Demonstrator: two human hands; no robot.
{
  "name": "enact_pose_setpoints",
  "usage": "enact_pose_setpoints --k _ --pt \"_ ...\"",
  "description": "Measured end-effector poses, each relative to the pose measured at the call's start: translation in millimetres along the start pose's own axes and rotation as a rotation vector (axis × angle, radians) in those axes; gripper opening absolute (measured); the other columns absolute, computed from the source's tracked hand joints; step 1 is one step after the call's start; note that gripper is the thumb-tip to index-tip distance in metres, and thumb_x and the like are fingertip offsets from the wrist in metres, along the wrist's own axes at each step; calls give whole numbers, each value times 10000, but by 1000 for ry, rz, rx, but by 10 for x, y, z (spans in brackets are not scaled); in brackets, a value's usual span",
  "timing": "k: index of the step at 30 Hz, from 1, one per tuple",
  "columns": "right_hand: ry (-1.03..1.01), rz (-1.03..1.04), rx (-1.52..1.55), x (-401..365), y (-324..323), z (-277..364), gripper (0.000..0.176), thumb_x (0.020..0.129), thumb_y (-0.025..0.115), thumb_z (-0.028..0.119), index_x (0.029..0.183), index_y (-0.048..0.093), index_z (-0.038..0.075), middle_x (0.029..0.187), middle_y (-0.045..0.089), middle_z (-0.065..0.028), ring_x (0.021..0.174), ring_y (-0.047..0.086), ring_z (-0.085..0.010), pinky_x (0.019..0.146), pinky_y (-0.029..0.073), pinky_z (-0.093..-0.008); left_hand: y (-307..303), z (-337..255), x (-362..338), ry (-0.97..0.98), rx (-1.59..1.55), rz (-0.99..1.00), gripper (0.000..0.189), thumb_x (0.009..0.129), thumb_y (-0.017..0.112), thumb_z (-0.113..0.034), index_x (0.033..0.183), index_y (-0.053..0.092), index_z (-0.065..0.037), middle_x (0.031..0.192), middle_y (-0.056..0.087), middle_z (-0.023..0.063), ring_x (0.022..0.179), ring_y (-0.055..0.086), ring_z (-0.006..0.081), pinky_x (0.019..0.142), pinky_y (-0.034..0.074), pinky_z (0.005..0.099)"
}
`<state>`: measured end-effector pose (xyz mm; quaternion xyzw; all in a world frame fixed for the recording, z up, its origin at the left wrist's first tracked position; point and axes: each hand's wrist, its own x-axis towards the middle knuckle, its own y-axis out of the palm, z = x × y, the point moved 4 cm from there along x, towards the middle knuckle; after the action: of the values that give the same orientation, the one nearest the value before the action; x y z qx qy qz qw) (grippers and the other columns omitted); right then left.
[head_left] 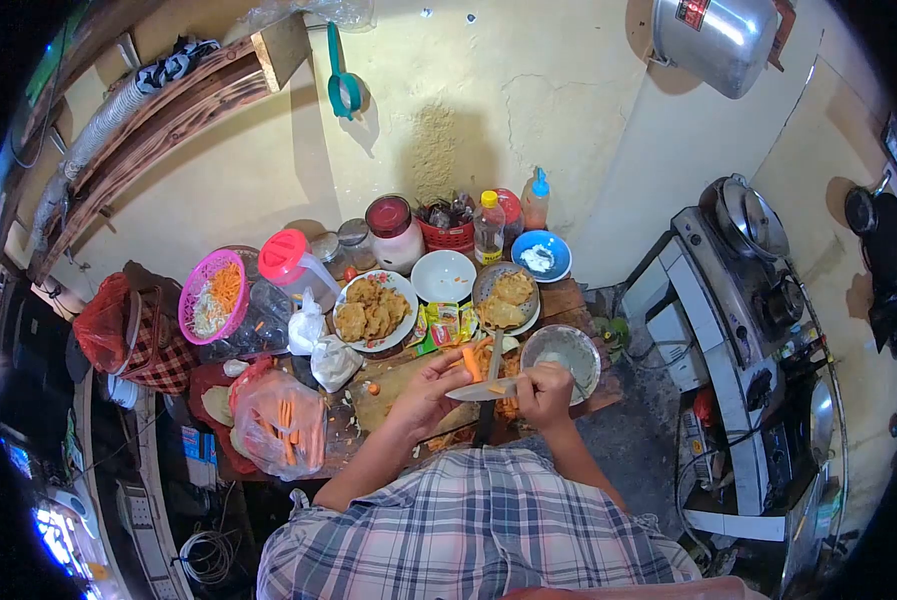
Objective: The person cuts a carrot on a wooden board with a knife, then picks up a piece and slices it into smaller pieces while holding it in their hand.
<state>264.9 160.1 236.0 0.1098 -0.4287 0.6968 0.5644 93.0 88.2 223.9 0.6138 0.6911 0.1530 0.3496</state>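
Note:
A carrot (471, 364) points up and away from my left hand (430, 392), whose fingers are closed around its lower end. My right hand (545, 394) grips the handle of a knife (480, 390), with the blade lying across just below the carrot, close to my left fingers. Beneath my hands is a wooden cutting board (380, 400) with orange scraps around it. A metal bowl (588, 350) with pale contents and a utensil stands just beyond my right hand. To the left, a clear plastic bag (303, 440) holds several carrots.
A plate (409, 322) of fried food, a white bowl (443, 275), a blue bowl (560, 270) and a yellow-capped bottle (489, 232) stand at the back. A pink basket (194, 300) of shredded vegetables is at left. The stove (733, 290) is at right.

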Motion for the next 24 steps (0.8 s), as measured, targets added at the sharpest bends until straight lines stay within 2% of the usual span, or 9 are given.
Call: enact_pose_setpoints --k 10,24 --pt "-79 -35 -33 64 -68 74 240 708 561 106 488 497 33 448 429 -119 419 434 -293 461 324 -400 -53 69 -1 -64 -84 12 297 847 619 -83 1131 572 -9 1005 638 69 878 634 151 790 527 252" --pt "-95 -43 -77 72 -35 139 255 686 563 91 466 446 35 434 401 -125 407 423 -289 456 331 -396 19 42 -41 -44 -48 -6 269 847 627 -95 1098 586 -6 986 642 62 859 635 140 770 529 253"
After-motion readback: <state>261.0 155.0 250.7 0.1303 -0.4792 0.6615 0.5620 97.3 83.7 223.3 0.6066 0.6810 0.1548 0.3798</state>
